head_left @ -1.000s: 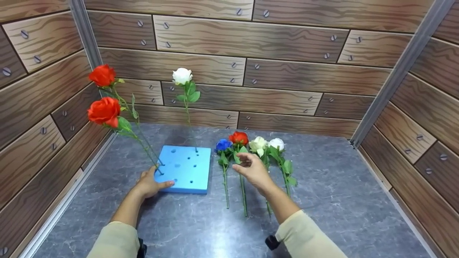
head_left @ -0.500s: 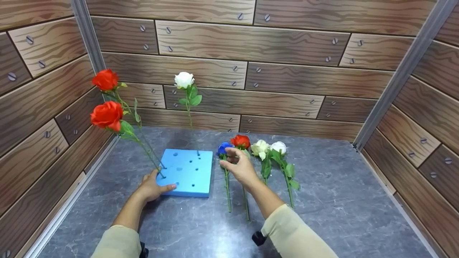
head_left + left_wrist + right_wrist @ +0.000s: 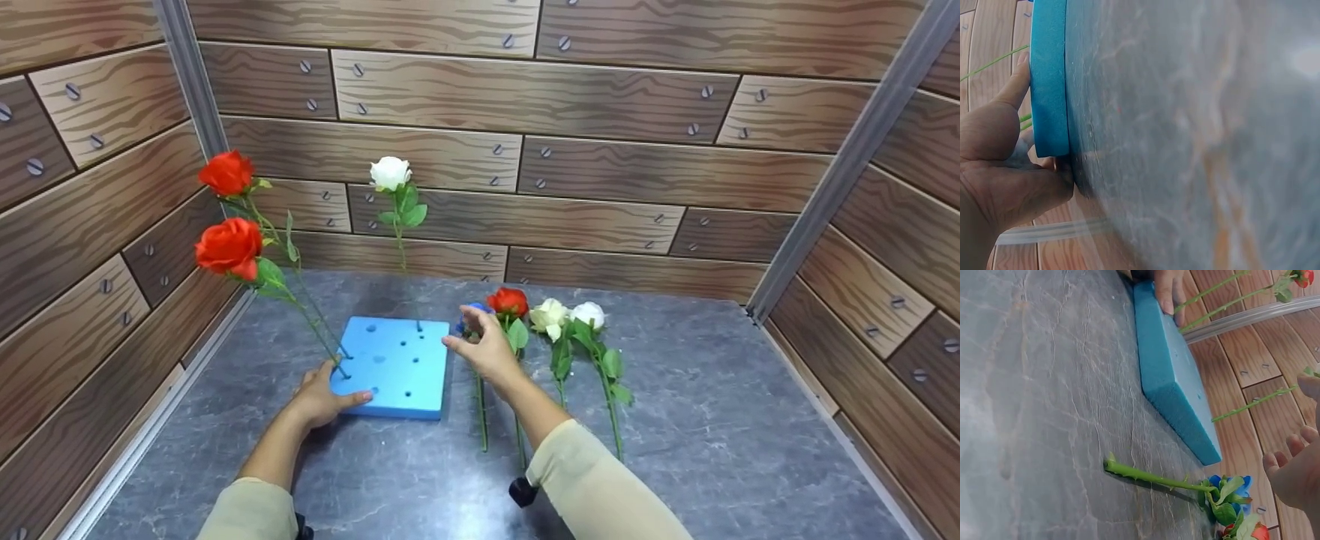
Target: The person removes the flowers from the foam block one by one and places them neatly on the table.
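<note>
A blue foam block [image 3: 431, 375] with several holes lies on the table. My left hand [image 3: 319, 394] grips its near left corner, thumb on top and fingers round the side. Two red roses [image 3: 229, 247] stand tilted left in the block. One white rose [image 3: 390, 174] stands in its back right part. Right of the block, my right hand [image 3: 487, 349] hovers with relaxed fingers and nothing in them. It partly covers a lying blue rose [image 3: 1247, 482], whose stem [image 3: 481, 420] shows below the hand. In the right wrist view these fingers [image 3: 1296, 445] are apart from the stem.
Beside the blue rose lie a red rose [image 3: 508, 301], a cream rose [image 3: 550, 316] and a white rose [image 3: 588, 316], stems toward me. Wood-patterned walls [image 3: 600, 172] enclose the grey marbled table [image 3: 712, 420] at the back and both sides.
My right hand has moved left from above the red and cream roses to the blue rose. The left hand stays on the foam block. The head view has shifted slightly.
</note>
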Demonstrator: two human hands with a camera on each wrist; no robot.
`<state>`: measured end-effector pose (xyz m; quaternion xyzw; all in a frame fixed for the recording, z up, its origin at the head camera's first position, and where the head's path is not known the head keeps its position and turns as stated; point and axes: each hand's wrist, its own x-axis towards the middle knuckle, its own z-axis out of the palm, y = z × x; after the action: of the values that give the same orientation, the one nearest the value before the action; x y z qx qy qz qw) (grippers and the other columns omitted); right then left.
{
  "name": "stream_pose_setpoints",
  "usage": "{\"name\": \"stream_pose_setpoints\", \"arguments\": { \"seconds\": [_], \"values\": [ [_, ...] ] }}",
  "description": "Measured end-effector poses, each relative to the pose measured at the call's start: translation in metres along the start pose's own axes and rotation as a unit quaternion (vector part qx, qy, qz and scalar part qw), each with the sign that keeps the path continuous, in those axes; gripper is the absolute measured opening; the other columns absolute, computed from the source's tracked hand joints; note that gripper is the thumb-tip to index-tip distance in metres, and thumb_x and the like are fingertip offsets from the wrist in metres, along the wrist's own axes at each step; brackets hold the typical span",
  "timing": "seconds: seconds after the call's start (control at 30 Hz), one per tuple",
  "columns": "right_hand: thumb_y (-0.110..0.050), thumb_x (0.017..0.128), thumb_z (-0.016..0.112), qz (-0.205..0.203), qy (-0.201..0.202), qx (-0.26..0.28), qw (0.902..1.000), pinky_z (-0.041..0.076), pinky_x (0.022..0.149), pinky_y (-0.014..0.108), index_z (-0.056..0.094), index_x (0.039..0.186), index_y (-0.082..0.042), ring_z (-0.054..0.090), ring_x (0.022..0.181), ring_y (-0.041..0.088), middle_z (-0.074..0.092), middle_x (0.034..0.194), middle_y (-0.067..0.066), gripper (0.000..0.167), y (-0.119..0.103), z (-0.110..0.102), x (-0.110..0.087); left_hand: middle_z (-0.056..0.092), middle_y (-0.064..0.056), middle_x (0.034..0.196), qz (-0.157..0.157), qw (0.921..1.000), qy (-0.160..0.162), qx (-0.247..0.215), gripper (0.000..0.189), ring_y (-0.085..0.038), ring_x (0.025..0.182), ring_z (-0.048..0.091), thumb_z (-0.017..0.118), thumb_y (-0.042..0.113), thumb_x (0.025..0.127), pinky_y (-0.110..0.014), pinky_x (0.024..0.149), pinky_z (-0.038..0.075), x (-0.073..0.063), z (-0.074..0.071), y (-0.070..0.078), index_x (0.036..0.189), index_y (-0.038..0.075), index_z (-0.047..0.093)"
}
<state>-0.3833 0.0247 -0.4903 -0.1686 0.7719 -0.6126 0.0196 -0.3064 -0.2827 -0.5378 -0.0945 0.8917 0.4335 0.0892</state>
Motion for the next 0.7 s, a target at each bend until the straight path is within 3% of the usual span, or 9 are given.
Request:
{"name": "stream_pose_setpoints", "arguments": {
  "seconds": [0.47, 0.7],
  "values": [
    [-0.015, 0.098, 0.082, -0.018, 0.026, 0.042, 0.9986, 0.042, 0.127, 0.056, 0.053, 0.154, 0.001, 0.052, 0.147, 0.042, 0.053, 0.156, 0.025, 0.065, 0.01, 0.035, 0.033, 0.009, -0.036, 0.176, -0.004, 0.9999, 0.011, 0.006, 0.119, -0.065, 0.162, 0.006, 0.083, 0.057, 0.093, -0.077, 0.127, 0.025, 0.001, -0.003, -0.002, 0.174, 0.003, 0.013],
    [-0.017, 0.097, 0.084, -0.005, 0.027, 0.051, 0.9983, 0.045, 0.126, 0.052, 0.054, 0.153, -0.002, 0.051, 0.149, 0.044, 0.051, 0.158, 0.025, 0.065, 0.02, 0.043, 0.052, 0.01, -0.036, 0.176, -0.002, 0.9998, 0.016, -0.01, 0.118, -0.065, 0.161, 0.009, 0.084, 0.054, 0.093, -0.077, 0.127, 0.027, 0.002, 0.0, -0.001, 0.174, 0.004, 0.014]
  ]
}}
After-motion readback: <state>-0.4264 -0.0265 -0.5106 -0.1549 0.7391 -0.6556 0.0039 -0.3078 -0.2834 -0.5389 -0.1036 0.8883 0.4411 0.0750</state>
